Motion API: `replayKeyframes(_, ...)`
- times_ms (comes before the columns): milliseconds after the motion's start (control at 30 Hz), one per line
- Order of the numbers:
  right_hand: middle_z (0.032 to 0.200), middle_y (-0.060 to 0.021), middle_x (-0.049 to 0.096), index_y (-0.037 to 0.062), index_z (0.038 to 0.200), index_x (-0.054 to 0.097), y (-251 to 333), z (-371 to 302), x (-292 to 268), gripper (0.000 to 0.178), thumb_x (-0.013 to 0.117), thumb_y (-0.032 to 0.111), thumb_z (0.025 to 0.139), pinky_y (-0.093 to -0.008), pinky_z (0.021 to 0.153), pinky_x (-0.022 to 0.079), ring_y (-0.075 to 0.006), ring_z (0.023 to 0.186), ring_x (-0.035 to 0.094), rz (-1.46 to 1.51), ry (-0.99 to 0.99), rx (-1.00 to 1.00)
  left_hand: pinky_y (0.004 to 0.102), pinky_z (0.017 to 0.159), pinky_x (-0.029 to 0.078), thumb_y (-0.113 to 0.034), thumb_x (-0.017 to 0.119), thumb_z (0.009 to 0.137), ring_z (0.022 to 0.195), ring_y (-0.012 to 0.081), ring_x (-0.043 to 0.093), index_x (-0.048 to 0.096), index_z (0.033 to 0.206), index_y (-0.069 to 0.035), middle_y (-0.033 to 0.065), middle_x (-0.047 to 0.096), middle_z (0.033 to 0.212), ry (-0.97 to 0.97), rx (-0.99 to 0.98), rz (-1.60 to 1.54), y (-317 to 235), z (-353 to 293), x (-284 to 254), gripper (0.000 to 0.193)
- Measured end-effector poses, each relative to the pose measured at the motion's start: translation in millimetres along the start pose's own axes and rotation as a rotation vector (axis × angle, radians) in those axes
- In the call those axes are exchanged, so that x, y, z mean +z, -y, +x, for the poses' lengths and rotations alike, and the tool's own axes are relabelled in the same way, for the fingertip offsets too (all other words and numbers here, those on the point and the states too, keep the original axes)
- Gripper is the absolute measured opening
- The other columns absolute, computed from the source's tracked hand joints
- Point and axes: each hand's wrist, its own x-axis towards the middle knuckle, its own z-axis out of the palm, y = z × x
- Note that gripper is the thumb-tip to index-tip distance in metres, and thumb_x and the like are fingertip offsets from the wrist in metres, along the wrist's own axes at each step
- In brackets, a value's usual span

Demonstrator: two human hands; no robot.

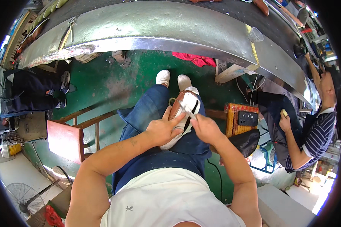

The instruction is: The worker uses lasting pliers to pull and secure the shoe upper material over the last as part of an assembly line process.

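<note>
A brown and white shoe [175,109] lies across my thighs, its toe pointing away from me. Along its side runs light stitching, and a dark opening shows at its right. My left hand [163,128] holds the shoe from the left, index finger and thumb spread over the upper. In my right hand [207,130] is a slim, metallic-looking tool [188,111], gripped between the fingers with its tip against the shoe. The tool is small and partly blurred, so its exact kind does not show. Part of the shoe is hidden under my hands.
Ahead curves a metal-edged workbench [140,26]. A wooden stool [66,140] stands left; a phone [248,118] lies on a beaded seat [232,126] at right, beside a black bag [246,142]. Co-workers sit on both sides. A fan [25,202] is at lower left.
</note>
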Motion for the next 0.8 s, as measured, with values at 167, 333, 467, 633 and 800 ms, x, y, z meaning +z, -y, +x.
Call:
replayKeyframes(167,0.084,-0.0251,0.067,-0.0011,0.1,0.057,15.1,-22.9,2.5,0.037,0.046,0.034,0.107,-0.0541,0.076,0.052,-0.0479,0.083,0.065,0.191,0.024,0.036,0.0421,0.101,0.051,-0.029,0.064,0.097,0.118,0.0465,0.063,0.025,0.161,-0.009,0.0313,0.044,0.151,-0.292,-0.186,-0.607,13.8,-14.7,45.8,0.077)
replayKeyframes(333,0.079,-0.0196,0.067,-0.0015,0.107,0.058,1.7,-48.0,11.8,0.037,0.045,0.033,0.108,-0.0479,0.074,0.053,-0.0398,0.078,0.067,0.123,0.229,0.145,0.0387,0.106,0.047,-0.018,0.078,0.082,0.121,0.0404,0.063,0.01,0.164,-0.012,0.027,0.062,0.133,-0.097,-0.134,-0.711,9.2,-29.4,35.0,0.107)
replayKeyframes(467,0.079,-0.012,0.067,-0.0042,0.112,0.058,-13.2,-81.1,22.0,0.039,0.045,0.032,0.109,-0.0364,0.069,0.054,-0.0224,0.073,0.068,0.517,0.058,0.331,0.0402,0.105,0.049,-0.016,0.08,0.079,0.116,0.0428,0.065,0.01,0.164,-0.015,0.0297,0.062,0.132,0.114,-0.183,-0.493,7.5,-25.1,-3.8,0.11)
replayKeyframes(633,0.093,-0.008,0.067,-0.004,0.116,0.059,-29.4,-103.2,25.3,0.032,0.051,0.026,0.107,-0.0286,0.068,0.052,-0.0137,0.076,0.065,0.907,-0.164,0.52,0.0407,0.091,0.057,-0.009,0.081,0.077,0.102,0.0345,0.073,0.038,0.146,-0.007,0.0207,0.072,0.118,-0.427,0.225,-0.588,2.9,-40.4,-76.1,0.081)
replayKeyframes(800,0.093,-0.0063,0.066,-0.0039,0.124,0.057,-30.0,-108.0,24.0,0.031,0.06,0.015,0.1,-0.0285,0.073,0.051,-0.0137,0.079,0.064,0.953,-0.072,0.521,0.0337,0.08,0.057,-0.018,0.087,0.079,0.087,0.02,0.072,0.049,0.133,-0.001,0.0162,0.073,0.098,-0.505,0.317,-0.976,-30.4,8.1,-99.2,0.067)
